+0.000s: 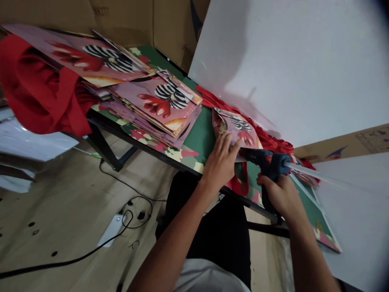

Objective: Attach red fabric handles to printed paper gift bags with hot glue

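A printed paper bag (240,129) with a striped bow and a red flower lies on the green table. My left hand (221,160) presses on its near edge, fingers bent over the paper. In my right hand (278,192) is a dark blue glue gun (273,162), a long clear glue stick (313,170) jutting from its back. The gun's nozzle points left at the bag's edge, close to my left fingertips; the tip itself is hidden. A red ribbon loop (241,182) hangs over the table's front edge below the bag.
Stacked printed bags (164,105) lie on the table (194,140) to the left, beside a red fabric bundle (45,89). Red ribbons (267,138) run along the back. White boards (288,61) and cardboard (127,20) stand behind. A black cable (88,256) and power strip (112,230) lie on the floor.
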The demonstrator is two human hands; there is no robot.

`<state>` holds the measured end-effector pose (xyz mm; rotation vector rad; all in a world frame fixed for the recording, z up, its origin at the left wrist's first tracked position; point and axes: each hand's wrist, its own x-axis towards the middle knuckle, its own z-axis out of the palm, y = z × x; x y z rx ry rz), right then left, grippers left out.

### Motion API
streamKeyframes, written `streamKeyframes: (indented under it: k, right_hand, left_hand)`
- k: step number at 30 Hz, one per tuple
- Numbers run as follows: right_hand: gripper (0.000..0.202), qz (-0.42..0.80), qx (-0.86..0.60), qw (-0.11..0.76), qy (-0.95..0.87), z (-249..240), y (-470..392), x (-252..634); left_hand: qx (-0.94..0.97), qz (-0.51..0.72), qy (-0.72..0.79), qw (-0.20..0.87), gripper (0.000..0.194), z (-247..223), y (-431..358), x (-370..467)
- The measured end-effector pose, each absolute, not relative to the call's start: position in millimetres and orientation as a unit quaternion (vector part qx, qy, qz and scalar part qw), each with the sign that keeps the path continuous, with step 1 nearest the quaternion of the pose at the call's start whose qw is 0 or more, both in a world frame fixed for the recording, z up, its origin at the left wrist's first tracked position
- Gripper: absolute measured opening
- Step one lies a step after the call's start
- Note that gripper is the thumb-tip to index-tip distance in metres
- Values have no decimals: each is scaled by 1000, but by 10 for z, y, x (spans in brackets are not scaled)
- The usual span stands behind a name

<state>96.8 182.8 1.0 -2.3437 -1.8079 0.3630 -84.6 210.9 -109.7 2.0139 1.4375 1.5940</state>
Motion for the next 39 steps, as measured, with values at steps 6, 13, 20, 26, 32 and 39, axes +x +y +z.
streamKeyframes:
  k: [6, 13, 20, 26, 32, 39]
  right_hand:
    - [26, 155, -773, 109, -605, -21, 1855, 1051]
    - [31, 185, -784, 145, -575, 9, 1877, 1112]
    - [35, 209, -795, 220, -525, 102, 1768, 1179]
    - [29, 269, -763, 272, -521, 121, 1732, 1244]
    - [26, 288, -767, 266, -507, 70, 1731, 1303]
    - [30, 268, -745, 178, -584, 98, 1845, 1234]
  left_hand:
    - [689, 527, 488, 93, 63, -1090, 2101, -855]
    - [690, 526, 489, 95, 66, -1090, 2109, -853]
    - [693, 518, 492, 99, 67, -1089, 2122, -857]
    - [690, 521, 493, 102, 66, -1095, 2135, -852]
    - [695, 517, 491, 97, 68, -1100, 2138, -863]
    - [698, 511, 494, 89, 65, -1098, 2131, -863]
